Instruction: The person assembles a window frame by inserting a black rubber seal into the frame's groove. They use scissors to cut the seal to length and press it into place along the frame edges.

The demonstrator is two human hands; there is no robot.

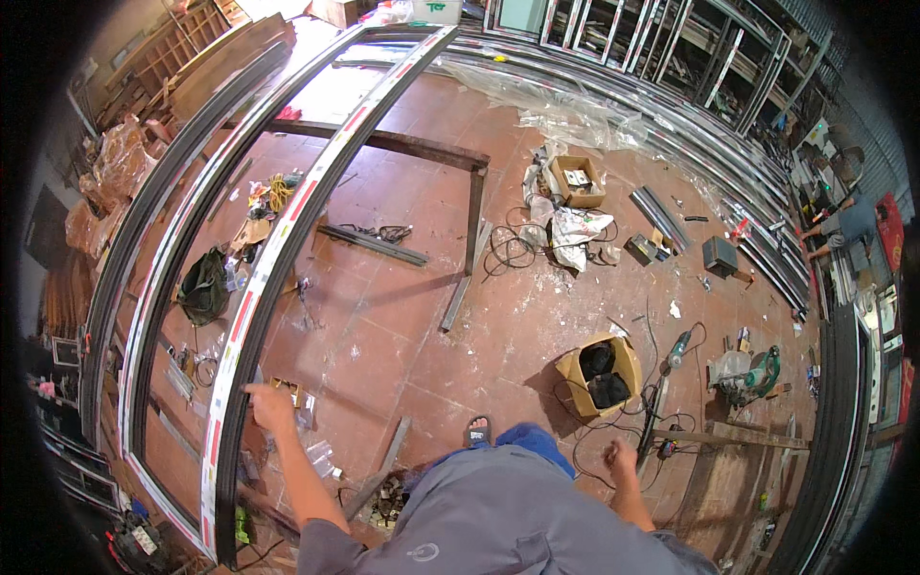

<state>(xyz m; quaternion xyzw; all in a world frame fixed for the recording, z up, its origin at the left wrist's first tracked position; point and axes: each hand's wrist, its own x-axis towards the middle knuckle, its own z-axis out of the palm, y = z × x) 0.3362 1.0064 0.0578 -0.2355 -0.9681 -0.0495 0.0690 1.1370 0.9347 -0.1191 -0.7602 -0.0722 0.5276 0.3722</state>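
A long dark metal frame (237, 356) with white and red protective strips stretches from the lower left to the far top, raised above the floor. My left hand (272, 409) is at its right edge, fingertips closed on the dark profile. Over on the right, my right hand (622, 460) hangs beside my body, its fingers loosely curled and nothing visible in them. Close to that hand stands an open cardboard box (572, 377) with black contents. Cables lie on the floor near it.
Dark metal trestles (476, 216) stand under the frame's far end. A teal power tool (678, 350) and a green-handled saw (762, 376) lie at right. Beyond are a smaller cardboard box (596, 198), a white bag (578, 233) and loose profiles (659, 217). Another person's arm (826, 235) shows far right.
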